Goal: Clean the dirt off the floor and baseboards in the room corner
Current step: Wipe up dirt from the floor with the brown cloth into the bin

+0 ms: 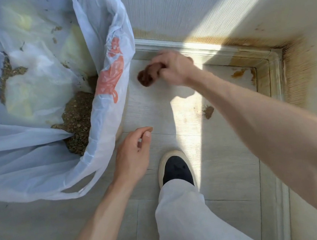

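Note:
My right hand (pixel 175 68) grips a brown, dirt-soaked wad (pixel 145 77) and is blurred above the pale floor (pixel 152 108), just right of the bag's rim. My left hand (pixel 134 154) hangs with loosely curled fingers, holding nothing, beside the white plastic bag (pixel 98 127). The bag holds brown dirt (pixel 75 120) and crumpled wipes. A small dirt smear (pixel 208 111) lies on the floor. The white baseboards (pixel 261 57) meet in the corner, stained orange-brown, with a stain patch (pixel 237 73) on the floor near them.
The wall above the baseboards (pixel 297 67) carries a brown dirty band. My dark shoe (pixel 176 169) and pale trouser leg (pixel 187 216) stand on the floor below the hands. A strip of sunlight crosses wall and floor.

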Motion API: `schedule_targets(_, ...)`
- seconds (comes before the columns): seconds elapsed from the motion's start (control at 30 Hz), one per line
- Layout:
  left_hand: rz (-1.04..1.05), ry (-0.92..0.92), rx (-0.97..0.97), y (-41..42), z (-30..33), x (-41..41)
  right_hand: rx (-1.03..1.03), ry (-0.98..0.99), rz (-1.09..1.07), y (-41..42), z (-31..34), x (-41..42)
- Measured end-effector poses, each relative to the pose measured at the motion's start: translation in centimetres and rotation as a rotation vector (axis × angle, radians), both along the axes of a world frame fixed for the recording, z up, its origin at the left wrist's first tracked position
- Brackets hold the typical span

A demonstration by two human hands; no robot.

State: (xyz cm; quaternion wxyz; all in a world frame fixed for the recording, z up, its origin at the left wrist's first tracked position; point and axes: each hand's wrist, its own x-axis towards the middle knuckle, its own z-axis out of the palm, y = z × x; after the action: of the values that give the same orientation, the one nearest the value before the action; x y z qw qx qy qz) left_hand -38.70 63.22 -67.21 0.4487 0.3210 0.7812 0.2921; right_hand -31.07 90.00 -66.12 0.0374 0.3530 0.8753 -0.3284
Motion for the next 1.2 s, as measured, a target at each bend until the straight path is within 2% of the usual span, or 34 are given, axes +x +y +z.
schedule_targets(0.1, -0.015, -0.002, -0.021, 0.4, 0.1, 0.5, 0.044, -0.078, 0.216, -3.1, -2.2, -2.4)
schedule_targets(0.2, -0.034, -0.009, -0.031, 0.7, 0.0, 0.9, 0.023, -0.082, 0.433, -6.6, -3.2, 1.1)
schedule_targets(0.33, -0.048, -0.007, -0.034, 0.9, 0.2, 0.9, -0.045, -0.327, 0.533, -6.7, -1.5, 6.2)
schedule_targets(0.53, -0.023, 0.007, -0.027, 0.4, 0.1, 1.1, 0.022, -0.311, 0.439, -2.5, 0.6, 4.0)
schedule_targets(0.63, -0.008, 0.003, -0.008, 0.5, 0.3, 1.5, 0.101, -0.270, 0.519, -4.2, 0.3, 2.5)
schedule_targets(0.73, -0.035, -0.003, 0.008, 0.9, 0.6, 1.9, 0.113, -0.394, 0.651, -5.6, -0.8, 5.5)
schedule_targets(0.87, -0.058, -0.008, 0.020, 1.1, 0.7, 1.7, 0.147, -0.408, 0.620, -4.7, -1.3, 10.6)
schedule_targets(0.97, -0.044, -0.038, 0.014, 0.9, 0.6, 1.6, 0.101, -0.421, 0.555, -4.6, -0.9, 12.4)
schedule_targets(1.13, -0.060, -0.029, 0.012, 0.9, 0.7, 1.9, 0.162, -0.262, 0.402, -3.3, 0.3, 12.0)
schedule_targets(1.2, -0.050, -0.042, 0.014, 1.1, 0.7, 2.2, 0.233, -0.168, 0.419, -3.7, 0.4, 9.9)
